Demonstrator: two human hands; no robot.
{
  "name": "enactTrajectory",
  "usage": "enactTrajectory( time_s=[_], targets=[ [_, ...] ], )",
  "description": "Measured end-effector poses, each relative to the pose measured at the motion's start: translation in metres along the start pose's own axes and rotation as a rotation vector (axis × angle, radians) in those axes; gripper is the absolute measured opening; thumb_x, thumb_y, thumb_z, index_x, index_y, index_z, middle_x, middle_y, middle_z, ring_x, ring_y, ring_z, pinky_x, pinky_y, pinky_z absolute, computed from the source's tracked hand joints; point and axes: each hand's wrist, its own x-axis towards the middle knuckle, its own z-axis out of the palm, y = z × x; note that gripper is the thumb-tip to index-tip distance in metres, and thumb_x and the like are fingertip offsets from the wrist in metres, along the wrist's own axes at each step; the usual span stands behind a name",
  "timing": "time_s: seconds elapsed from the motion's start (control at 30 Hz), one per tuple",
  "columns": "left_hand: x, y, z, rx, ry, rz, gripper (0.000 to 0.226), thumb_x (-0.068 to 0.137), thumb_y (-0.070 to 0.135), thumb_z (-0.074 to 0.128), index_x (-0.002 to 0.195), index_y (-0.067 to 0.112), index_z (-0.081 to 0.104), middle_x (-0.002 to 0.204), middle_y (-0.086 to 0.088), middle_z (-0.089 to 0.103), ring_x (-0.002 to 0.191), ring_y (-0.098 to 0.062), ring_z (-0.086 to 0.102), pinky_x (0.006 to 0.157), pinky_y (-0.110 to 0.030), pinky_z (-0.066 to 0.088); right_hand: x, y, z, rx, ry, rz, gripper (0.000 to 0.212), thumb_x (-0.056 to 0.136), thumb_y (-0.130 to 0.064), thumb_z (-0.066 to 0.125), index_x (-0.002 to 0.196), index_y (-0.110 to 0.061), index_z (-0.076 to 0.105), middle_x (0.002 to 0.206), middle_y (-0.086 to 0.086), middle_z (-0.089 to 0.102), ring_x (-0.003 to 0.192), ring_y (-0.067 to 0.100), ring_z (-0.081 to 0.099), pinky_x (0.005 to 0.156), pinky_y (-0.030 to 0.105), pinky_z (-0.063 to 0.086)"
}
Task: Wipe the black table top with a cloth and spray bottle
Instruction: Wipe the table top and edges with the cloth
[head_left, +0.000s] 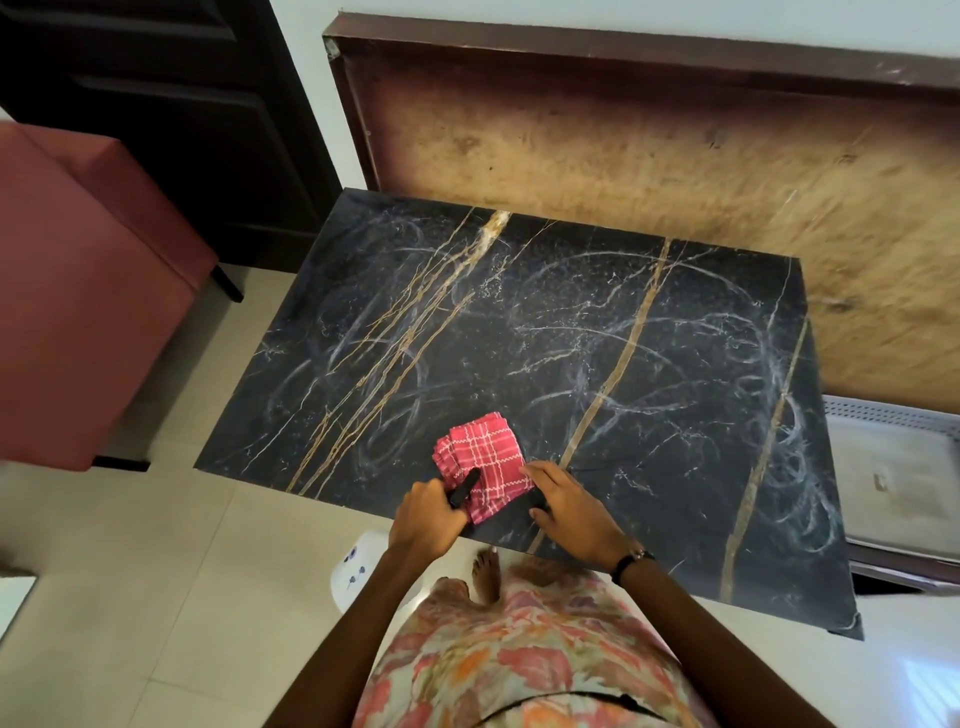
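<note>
No container shows on the tabletop; it carries only the cloth, a folded red checked square lying near the near edge, left of that edge's middle. The left hand is clenched around a thin black object, whose tip lies over the cloth's near-left part; whether this belongs to a spray bottle cannot be told. The right hand rests flat with fingers loosely spread, palm down, its fingertips touching the cloth's near-right corner, gripping nothing. Both forearms reach in from the near edge, and a dark band circles the right wrist. The black marble-patterned top shows pale swirling smears across most of its surface, and it lies bare toward the far edge and both far corners. A red chair stands off the left edge, and a brown board leans just beyond the far edge.
</note>
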Motion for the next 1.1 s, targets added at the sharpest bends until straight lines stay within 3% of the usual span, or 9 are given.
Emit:
enactTrajectory(
  time_s=[0.2, 0.4, 0.53, 0.73, 0.83, 0.9, 1.0, 1.1],
  targets=[
    [-0.009, -0.005, 0.009, 0.026, -0.005, 0.016, 0.023, 0.082, 0.022, 0.060, 0.094, 0.002, 0.063, 0.096, -0.017, 0.070, 0.083, -0.036, 0.064, 0.073, -0.037, 0.051, 0.002, 0.003, -0.005, -0.003, -0.040, -0.025, 0.061, 0.095, -0.016, 0.054, 0.149, -0.019, 0.027, 0.152, -0.005, 0.026, 0.138, 0.016, 0.033, 0.107, 0.033, 0.044],
    [-0.014, -0.005, 0.007, -0.040, 0.069, -0.068, 0.023, 0.082, 0.019, 0.061, 0.098, 0.003, 0.065, 0.095, -0.015, 0.072, 0.081, -0.032, 0.063, 0.071, -0.033, 0.043, 0.006, 0.007, -0.014, -0.008, -0.119, -0.045, 0.061, 0.095, -0.015, 0.054, 0.149, -0.018, 0.027, 0.153, -0.005, 0.026, 0.138, 0.019, 0.033, 0.106, 0.037, 0.045],
    [-0.010, 0.001, 0.004, -0.016, 0.015, -0.006, 0.023, 0.083, 0.018, 0.060, 0.099, 0.002, 0.065, 0.096, -0.018, 0.071, 0.082, -0.035, 0.063, 0.067, -0.033, 0.042, 0.012, 0.009, -0.018, -0.008, -0.138, -0.055, 0.059, 0.094, -0.016, 0.055, 0.147, -0.016, 0.030, 0.150, -0.002, 0.031, 0.136, 0.020, 0.036, 0.107, 0.038, 0.043],
    [-0.003, 0.014, 0.000, 0.004, 0.017, 0.037, 0.014, 0.081, 0.020, 0.060, 0.084, 0.007, 0.061, 0.091, -0.017, 0.070, 0.067, -0.030, 0.057, 0.064, -0.033, 0.041, 0.027, -0.002, -0.021, 0.174, -0.108, 0.013, 0.050, 0.096, -0.019, 0.054, 0.143, -0.012, 0.038, 0.139, 0.010, 0.044, 0.124, 0.027, 0.050, 0.106, 0.041, 0.041],
    [-0.002, 0.017, 0.001, 0.010, -0.006, 0.057, 0.017, 0.080, 0.023, 0.061, 0.088, 0.008, 0.063, 0.090, -0.014, 0.069, 0.074, -0.032, 0.061, 0.066, -0.033, 0.042, 0.034, -0.010, -0.020, 0.301, -0.078, 0.118, 0.045, 0.096, -0.018, 0.054, 0.138, -0.008, 0.041, 0.136, 0.013, 0.047, 0.121, 0.027, 0.052, 0.104, 0.038, 0.043],
    [0.001, 0.015, -0.001, -0.003, -0.027, 0.071, 0.017, 0.079, 0.020, 0.060, 0.089, 0.007, 0.064, 0.088, -0.014, 0.069, 0.068, -0.026, 0.059, 0.064, -0.031, 0.040, 0.039, -0.014, -0.021, 0.382, -0.065, 0.201, 0.047, 0.097, -0.019, 0.055, 0.138, -0.004, 0.040, 0.135, 0.015, 0.050, 0.119, 0.028, 0.054, 0.101, 0.034, 0.045],
    [0.005, 0.006, -0.010, -0.090, -0.045, 0.098, 0.004, 0.080, 0.014, 0.058, 0.077, 0.013, 0.060, 0.074, -0.008, 0.066, 0.054, -0.014, 0.048, 0.054, -0.025, 0.035, 0.046, -0.019, -0.024, 0.464, -0.078, 0.295, 0.041, 0.097, -0.025, 0.055, 0.130, -0.003, 0.050, 0.126, 0.016, 0.060, 0.113, 0.029, 0.058, 0.092, 0.033, 0.046],
    [0.010, -0.012, -0.027, -0.249, -0.009, 0.082, 0.020, 0.078, 0.007, 0.058, 0.060, 0.010, 0.051, 0.053, -0.003, 0.050, 0.045, -0.024, 0.039, 0.051, -0.027, 0.032, 0.052, -0.027, -0.024, 0.536, -0.123, 0.325, 0.019, 0.096, -0.026, 0.055, 0.106, -0.011, 0.061, 0.100, 0.007, 0.064, 0.092, 0.021, 0.060, 0.086, 0.035, 0.048]
  ],
)
